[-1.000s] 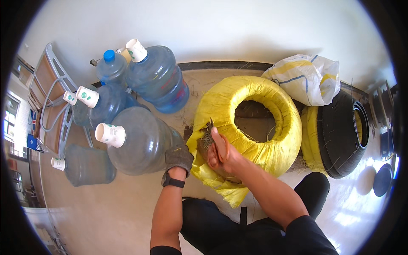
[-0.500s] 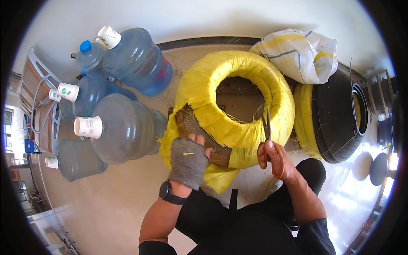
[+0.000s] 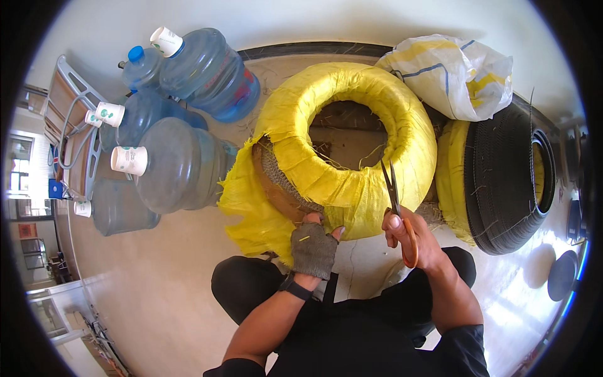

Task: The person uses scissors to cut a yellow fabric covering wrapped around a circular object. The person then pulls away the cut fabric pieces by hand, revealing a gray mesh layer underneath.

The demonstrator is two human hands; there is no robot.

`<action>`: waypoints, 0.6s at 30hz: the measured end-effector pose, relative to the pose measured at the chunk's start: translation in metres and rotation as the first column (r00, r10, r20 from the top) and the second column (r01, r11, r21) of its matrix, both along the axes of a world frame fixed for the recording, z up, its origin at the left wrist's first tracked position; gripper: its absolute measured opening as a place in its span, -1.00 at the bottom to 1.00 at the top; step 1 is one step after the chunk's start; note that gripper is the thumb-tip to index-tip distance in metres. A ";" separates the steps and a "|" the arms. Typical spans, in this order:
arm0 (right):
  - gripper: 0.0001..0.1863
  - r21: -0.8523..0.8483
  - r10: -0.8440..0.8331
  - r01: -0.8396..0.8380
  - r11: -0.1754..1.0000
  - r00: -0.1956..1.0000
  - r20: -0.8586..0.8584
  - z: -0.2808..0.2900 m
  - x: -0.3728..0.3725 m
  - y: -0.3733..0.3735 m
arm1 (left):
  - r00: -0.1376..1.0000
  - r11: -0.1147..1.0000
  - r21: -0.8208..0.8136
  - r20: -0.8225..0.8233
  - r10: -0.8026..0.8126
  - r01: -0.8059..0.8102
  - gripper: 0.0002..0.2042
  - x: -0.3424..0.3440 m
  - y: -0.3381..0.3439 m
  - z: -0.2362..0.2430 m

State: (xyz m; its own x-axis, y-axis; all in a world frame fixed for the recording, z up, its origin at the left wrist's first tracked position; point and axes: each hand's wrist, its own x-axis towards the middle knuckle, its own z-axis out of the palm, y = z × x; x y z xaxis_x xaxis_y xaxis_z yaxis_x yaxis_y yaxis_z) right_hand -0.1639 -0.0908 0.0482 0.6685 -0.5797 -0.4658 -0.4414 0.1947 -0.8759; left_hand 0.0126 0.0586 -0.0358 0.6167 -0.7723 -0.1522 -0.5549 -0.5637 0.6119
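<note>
A ring bundle (image 3: 408, 138) wrapped in yellow woven strip lies in front of me. Its left side is torn open, showing a brown and grey layer (image 3: 276, 179), with loose yellow wrapping (image 3: 245, 223) hanging down. My left hand (image 3: 314, 251), in a grey fingerless glove, has its fingers curled on the torn wrapping at the lower edge. My right hand (image 3: 407, 239) grips orange-handled scissors (image 3: 392, 188), blades slightly apart and pointing up toward the ring's hole.
Large water bottles (image 3: 173, 163), several with paper cups (image 3: 129, 160) on top, stand left beside a folded chair-like frame (image 3: 75, 144). At right are stacked black tyres (image 3: 496, 188) with yellow-wrapped material and a white woven sack (image 3: 446, 75). A wall runs behind; my knees frame the lower middle.
My left hand has moved rightward to the ring's lower edge. The scissors have moved from the torn left side to the lower right, uncovering more of the layer beneath.
</note>
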 end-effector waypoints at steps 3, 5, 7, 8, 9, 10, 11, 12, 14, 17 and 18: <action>-0.32 0.017 -0.047 0.047 0.999 0.999 -0.005 -0.002 -0.011 0.000 | 0.972 0.988 0.010 -0.177 0.153 -0.154 -0.59 -0.015 0.001 -0.011; -0.33 0.006 -0.064 0.064 0.998 0.998 -0.006 -0.001 -0.013 0.002 | 0.941 0.985 0.061 -0.289 0.174 -0.163 -0.64 -0.019 0.001 -0.014; -0.35 -0.002 -0.018 0.018 1.000 1.000 0.012 -0.002 -0.013 0.004 | 0.931 0.984 0.028 -0.321 0.176 -0.176 -0.68 -0.022 0.004 -0.024; -0.36 -0.006 0.007 -0.006 1.000 1.000 0.021 -0.002 -0.012 0.006 | 0.925 0.983 0.011 -0.336 0.177 -0.184 -0.70 -0.022 0.006 -0.026; -0.40 -0.035 0.027 -0.026 0.999 0.999 0.025 0.003 -0.009 0.006 | 0.927 0.986 0.064 -0.335 0.168 -0.155 -0.71 -0.021 0.005 -0.022; -0.41 -0.052 0.034 -0.032 0.998 0.999 0.041 0.004 -0.008 0.008 | 0.929 0.985 0.119 -0.334 0.161 -0.128 -0.71 -0.020 0.005 -0.016; -0.42 -0.068 0.045 -0.041 0.997 0.997 0.058 0.003 -0.006 0.009 | 0.930 0.979 0.173 -0.332 0.157 -0.104 -0.72 -0.019 0.006 -0.008; -0.43 -0.089 0.047 -0.041 0.995 0.996 0.072 0.004 -0.006 0.009 | 0.958 0.986 0.164 -0.281 0.055 -0.008 -0.73 -0.016 0.005 0.006; -0.43 -0.053 0.009 -0.004 0.999 0.995 0.098 0.012 -0.007 0.007 | 0.970 0.970 0.152 -0.179 -0.163 0.191 -0.74 -0.005 0.004 0.047; -0.41 -0.030 -0.051 0.054 0.998 0.995 0.086 0.015 -0.003 0.003 | 0.964 0.964 0.084 -0.103 -0.243 0.252 -0.74 0.035 0.004 0.092; -0.40 -0.048 -0.063 0.065 0.997 0.997 0.048 0.014 -0.002 0.000 | 0.969 0.966 0.075 -0.038 -0.245 0.247 -0.74 0.053 0.001 0.101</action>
